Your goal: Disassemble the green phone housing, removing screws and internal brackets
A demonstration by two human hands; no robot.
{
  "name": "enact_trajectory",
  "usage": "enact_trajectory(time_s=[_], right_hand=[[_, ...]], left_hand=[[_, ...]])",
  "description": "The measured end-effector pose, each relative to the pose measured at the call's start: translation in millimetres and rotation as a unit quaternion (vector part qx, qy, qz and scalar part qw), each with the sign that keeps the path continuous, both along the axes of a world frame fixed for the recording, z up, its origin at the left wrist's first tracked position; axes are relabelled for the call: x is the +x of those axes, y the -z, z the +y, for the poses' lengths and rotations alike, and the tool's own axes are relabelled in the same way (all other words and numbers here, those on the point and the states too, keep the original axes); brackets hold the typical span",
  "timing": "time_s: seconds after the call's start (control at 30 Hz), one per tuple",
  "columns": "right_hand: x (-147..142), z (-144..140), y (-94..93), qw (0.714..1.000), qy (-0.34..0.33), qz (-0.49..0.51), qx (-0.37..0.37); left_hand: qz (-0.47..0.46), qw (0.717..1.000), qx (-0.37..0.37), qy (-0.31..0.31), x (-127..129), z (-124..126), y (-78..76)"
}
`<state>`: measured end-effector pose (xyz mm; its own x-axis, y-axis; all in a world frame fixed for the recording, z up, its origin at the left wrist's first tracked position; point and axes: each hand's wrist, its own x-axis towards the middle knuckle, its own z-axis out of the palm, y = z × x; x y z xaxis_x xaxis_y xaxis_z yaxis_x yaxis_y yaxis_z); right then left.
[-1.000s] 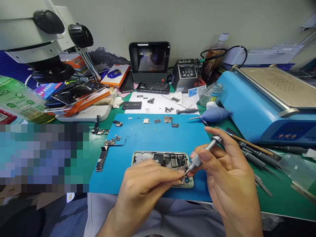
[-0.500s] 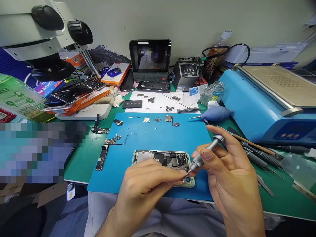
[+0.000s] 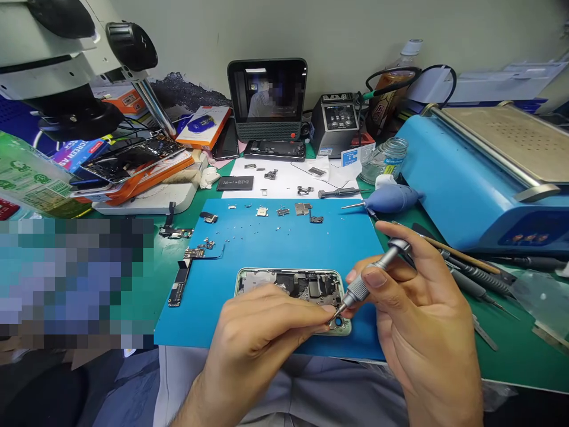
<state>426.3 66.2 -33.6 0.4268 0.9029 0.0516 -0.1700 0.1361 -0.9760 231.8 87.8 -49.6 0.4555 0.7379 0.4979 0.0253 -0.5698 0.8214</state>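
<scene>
An opened phone housing [image 3: 260,277] lies on the blue mat [image 3: 284,244], its inside facing up. A silver precision screwdriver [image 3: 361,286] is tilted in my right hand [image 3: 420,314], between thumb and fingers, with the index fingertip by its end cap. Its tip points down at the housing's right end, close to a camera ring. My left hand [image 3: 262,338] is closed over the housing's near edge, thumb and fingertips together at the screwdriver tip; what they pinch is hidden. Small parts, including a metal plate [image 3: 303,209], lie behind the housing.
A logic board strip [image 3: 178,287] lies on the mat's left side. Beyond are a battery [image 3: 235,183], a blue air blower [image 3: 391,199] and a glass jar [image 3: 386,163]. A microscope [image 3: 75,71] overhangs the left; a blue heating machine [image 3: 462,178] and several tools occupy the right.
The view has tilted and shifted slightly. Both hands stay at the housing's right end, with the screwdriver at nearly the same angle and place.
</scene>
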Motion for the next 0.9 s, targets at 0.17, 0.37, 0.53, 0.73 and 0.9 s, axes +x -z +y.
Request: enact_trajectory(time_s=[0.17,0.37,0.53,0.73,0.9], right_hand=[[0,-1,0.9,1.0,0.003,-0.006,0.0],[1,-2,2.8,1.0,0.001,-0.001,0.006],[2,-1,2.4,1.0,-0.005,-0.007,0.023],[1,-1,2.2,0.999,-0.014,0.014,0.034],[2,-3,1.1,0.999,-0.009,0.011,0.033]], left_hand=[[-0.002,1.0,0.005,-0.003,0,0,-1.9],[0.008,1.0,0.004,-0.006,-1,0,-3.3],[-0.003,1.0,0.003,-0.028,3,1,-7.4],[-0.031,0.999,-0.006,-0.039,5,0,-11.3],[-0.029,0.999,-0.014,-0.035,3,1,-9.7]])
